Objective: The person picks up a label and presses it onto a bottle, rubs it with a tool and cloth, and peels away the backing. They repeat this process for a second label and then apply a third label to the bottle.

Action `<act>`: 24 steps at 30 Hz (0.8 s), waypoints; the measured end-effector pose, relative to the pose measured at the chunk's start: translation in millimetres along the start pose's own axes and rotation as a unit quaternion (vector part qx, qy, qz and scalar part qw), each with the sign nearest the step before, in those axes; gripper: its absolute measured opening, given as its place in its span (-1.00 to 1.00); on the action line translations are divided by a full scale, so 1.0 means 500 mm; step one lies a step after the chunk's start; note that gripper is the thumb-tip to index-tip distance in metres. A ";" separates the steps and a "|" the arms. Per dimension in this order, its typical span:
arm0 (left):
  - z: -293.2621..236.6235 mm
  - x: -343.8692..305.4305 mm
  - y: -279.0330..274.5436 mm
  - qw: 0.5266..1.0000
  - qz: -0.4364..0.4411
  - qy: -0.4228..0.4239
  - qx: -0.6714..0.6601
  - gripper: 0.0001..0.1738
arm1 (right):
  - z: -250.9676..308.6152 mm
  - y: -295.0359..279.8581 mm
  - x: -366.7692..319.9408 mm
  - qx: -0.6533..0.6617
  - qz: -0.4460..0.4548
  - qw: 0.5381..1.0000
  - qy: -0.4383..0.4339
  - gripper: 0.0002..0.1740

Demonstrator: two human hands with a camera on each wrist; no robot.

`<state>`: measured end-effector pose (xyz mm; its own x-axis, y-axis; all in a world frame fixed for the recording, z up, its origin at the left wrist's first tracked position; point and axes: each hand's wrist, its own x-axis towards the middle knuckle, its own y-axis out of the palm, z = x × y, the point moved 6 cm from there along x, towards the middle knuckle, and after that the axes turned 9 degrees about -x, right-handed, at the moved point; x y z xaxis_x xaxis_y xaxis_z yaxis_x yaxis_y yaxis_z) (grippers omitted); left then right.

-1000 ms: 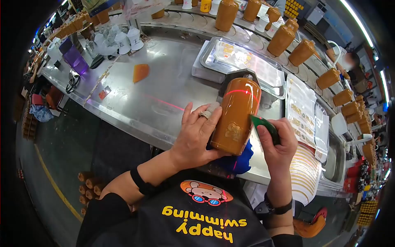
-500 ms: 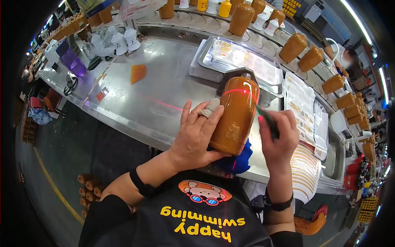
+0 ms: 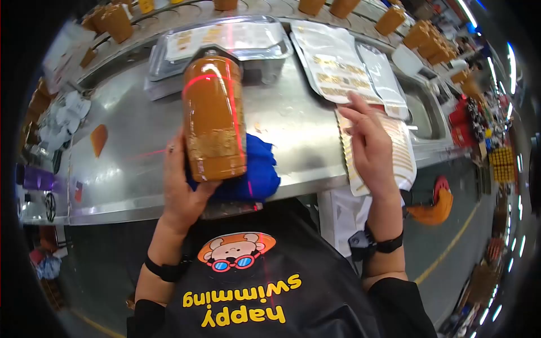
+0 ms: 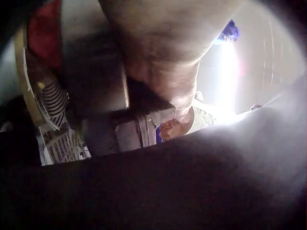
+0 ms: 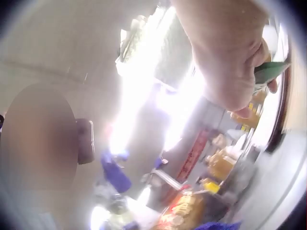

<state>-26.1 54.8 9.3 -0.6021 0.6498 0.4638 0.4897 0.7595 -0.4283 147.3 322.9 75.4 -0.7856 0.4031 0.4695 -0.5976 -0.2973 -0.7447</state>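
A glossy brown bottle with a raised gold emblem leans over a blue cloth, its base toward me and its neck in a dark angular rest. My left hand holds it low on the left side, with the thumb by the base. To the right, my right hand is apart from the bottle, over the white sheet of gold strips. In the right wrist view a green scraper is held in its fingers; the head view hides it.
Behind the bottle is a metal tray bearing a sticker sheet. White sheets with gold stickers lie at the right, beside a sink. An orange flat piece lies at the left. More brown bottles line the conveyor behind.
The right hand has moved from the bottle's right side out over the sheets. The head view has swung right, so bottle, left hand and table appear farther left. The left hand still holds the bottle.
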 end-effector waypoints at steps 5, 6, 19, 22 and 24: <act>0.004 -0.004 0.006 0.998 -0.004 -0.028 -0.052 0.01 | -0.181 -0.122 -0.138 -0.257 0.038 0.959 0.111 -0.66; 0.006 -0.006 0.005 0.998 -0.003 -0.028 -0.048 0.01 | -0.188 -0.132 -0.165 -0.277 0.044 0.953 0.112 -0.66; 0.007 -0.010 0.007 0.998 -0.019 -0.023 -0.049 -0.07 | -0.155 -0.127 -0.263 -0.334 -0.009 0.938 0.095 -0.67; 0.004 -0.010 0.010 0.998 -0.023 -0.026 -0.052 -0.08 | -0.161 -0.114 -0.279 -0.336 0.003 0.938 0.089 -0.66; 0.006 -0.009 0.011 0.998 -0.021 -0.025 -0.058 -0.08 | -0.147 -0.100 -0.275 -0.328 0.000 0.941 0.081 -0.63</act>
<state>-22.5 56.1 2.6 -0.6524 0.6180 0.4387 0.5324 0.7857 -0.3150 296.9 346.0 13.1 -0.7191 0.5451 0.4311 -0.3288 0.2796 -0.9021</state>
